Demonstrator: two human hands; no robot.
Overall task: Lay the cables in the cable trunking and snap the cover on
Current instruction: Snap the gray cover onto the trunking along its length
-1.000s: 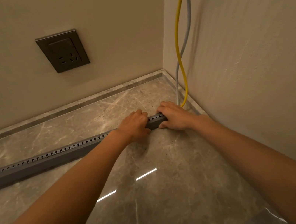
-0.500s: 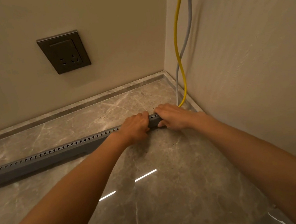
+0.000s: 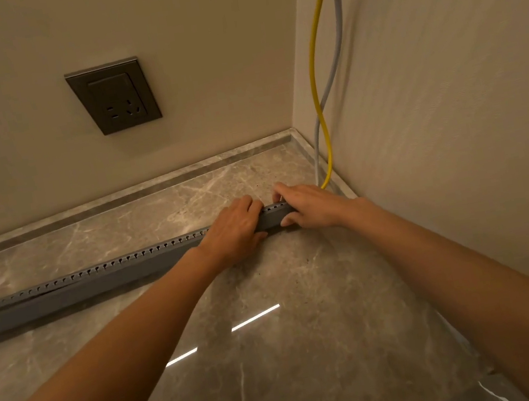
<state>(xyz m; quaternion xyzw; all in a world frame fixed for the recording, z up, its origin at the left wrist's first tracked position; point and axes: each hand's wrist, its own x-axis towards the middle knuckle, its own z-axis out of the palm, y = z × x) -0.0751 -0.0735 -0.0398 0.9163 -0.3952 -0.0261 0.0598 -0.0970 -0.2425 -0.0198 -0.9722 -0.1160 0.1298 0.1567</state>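
I log long grey perforated plastic trunking (image 3: 96,283) below the dark wall socket (image 3: 113,96) (seam gaping leftward); left hand (image 3: 235,230), right hand (image 3: 313,205) both clasp it.

a dark grey wall socket (image 3: 113,96) sits flush on the beige back wall (image 3: 212,35), above a grey stone skirting (image 3: 118,202). the floor (image 3: 300,368) is polished grey-brown marble with pale veins. two short bright light reflections (image 3: 255,317) lie on it. the right wall (image 3: 448,101) meets the back wall at a corner.
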